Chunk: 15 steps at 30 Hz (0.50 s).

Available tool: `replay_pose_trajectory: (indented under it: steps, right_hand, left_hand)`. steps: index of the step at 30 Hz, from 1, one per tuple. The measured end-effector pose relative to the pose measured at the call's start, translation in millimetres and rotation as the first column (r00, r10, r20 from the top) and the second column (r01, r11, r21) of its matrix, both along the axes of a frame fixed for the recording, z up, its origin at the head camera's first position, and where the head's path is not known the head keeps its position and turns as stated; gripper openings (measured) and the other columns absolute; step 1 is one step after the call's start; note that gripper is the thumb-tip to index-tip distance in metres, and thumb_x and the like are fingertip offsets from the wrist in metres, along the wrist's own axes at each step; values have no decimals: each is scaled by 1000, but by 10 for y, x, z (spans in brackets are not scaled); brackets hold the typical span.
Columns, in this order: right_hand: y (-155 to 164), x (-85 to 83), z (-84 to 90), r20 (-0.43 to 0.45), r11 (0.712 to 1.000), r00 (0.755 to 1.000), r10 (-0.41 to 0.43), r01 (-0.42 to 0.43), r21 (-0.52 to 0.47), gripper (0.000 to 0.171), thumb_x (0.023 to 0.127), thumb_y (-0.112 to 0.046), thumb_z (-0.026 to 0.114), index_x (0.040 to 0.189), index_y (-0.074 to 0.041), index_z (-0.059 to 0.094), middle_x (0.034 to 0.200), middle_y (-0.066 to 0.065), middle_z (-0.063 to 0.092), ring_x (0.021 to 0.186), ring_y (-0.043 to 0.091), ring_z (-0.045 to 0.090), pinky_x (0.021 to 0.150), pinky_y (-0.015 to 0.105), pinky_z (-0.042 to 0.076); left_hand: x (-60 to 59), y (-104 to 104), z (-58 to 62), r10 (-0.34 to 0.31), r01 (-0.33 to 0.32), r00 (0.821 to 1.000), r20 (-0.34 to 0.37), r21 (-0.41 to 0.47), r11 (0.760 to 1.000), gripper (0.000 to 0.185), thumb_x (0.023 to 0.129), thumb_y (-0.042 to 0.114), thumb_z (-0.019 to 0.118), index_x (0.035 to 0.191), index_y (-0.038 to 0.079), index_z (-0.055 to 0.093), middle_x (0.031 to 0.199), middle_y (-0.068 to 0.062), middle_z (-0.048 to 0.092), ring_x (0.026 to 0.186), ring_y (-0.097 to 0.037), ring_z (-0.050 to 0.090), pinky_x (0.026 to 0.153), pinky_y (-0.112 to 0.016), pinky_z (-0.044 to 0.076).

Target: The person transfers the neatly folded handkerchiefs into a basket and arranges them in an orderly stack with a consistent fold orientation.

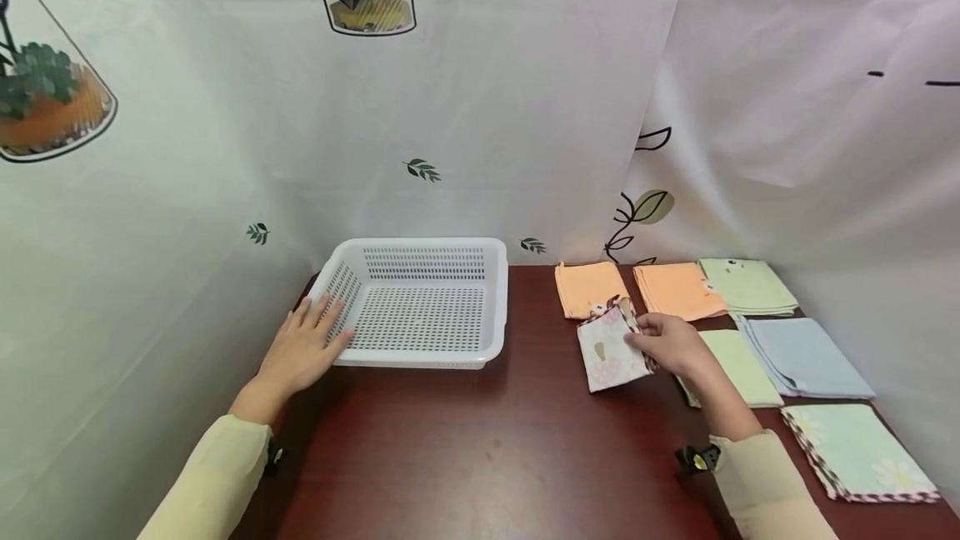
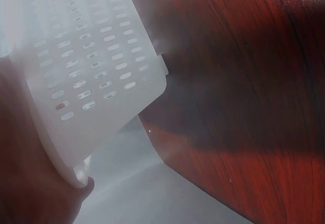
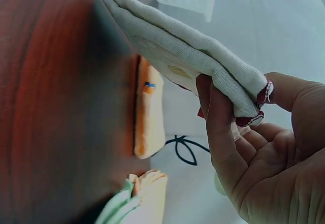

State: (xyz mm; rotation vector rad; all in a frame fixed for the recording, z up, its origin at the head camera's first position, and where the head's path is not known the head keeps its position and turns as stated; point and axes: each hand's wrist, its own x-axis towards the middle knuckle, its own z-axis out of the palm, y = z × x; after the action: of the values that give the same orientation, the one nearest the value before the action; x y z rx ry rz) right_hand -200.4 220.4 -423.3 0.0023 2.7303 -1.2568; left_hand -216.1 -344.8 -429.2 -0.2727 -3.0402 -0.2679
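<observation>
A folded white handkerchief (image 1: pixel 609 354) with a pink floral print and a dark checked edge hangs just above the table, pinched by my right hand (image 1: pixel 670 346) at its right edge. In the right wrist view the thumb and fingers (image 3: pixel 219 125) grip the layered handkerchief (image 3: pixel 177 46) from opposite sides. On the left, my left hand (image 1: pixel 300 350) rests on the rim of a white perforated plastic basket (image 1: pixel 420 359), its fingers extended over the left side. The left wrist view shows the basket's slotted outer wall (image 2: pixel 101 76) beside part of that hand (image 2: pixel 30 168).
Several folded cloths lie at the right: orange ones (image 1: pixel 588 286) (image 1: pixel 675 290), a green one (image 1: pixel 746 286), a pale yellow-green one (image 1: pixel 738 365), a blue one (image 1: pixel 810 354) and a mint floral one (image 1: pixel 862 448). White printed curtains (image 1: pixel 480 107) border the dark red table (image 1: pixel 480 457).
</observation>
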Motion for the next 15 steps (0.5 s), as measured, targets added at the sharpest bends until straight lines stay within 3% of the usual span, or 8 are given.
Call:
replay_pose_trajectory:
  steps: [7,15]
  right_hand:
    - [-18,-34,133,4,999,1000,4,-4,-36,34,97,-18,67,119,7,59,74,3,62,62,17,54,58,32,44]
    - [-72,-54,253,-26,1000,1000,-2,2,-11,36,97,-21,67,120,6,60,93,10,69,76,20,57,66,32,46]
  left_hand:
    - [-8,-2,-11,1,-1,1000,-2,2,1000,72,105,51,42,157,0,33,164,-27,20,150,-53,8,118,-71,9]
    - [-4,-6,-24,-3,3,1000,-2,-9,1000,73,105,52,40,156,0,33,164,-28,21,150,-54,10,118,-70,10]
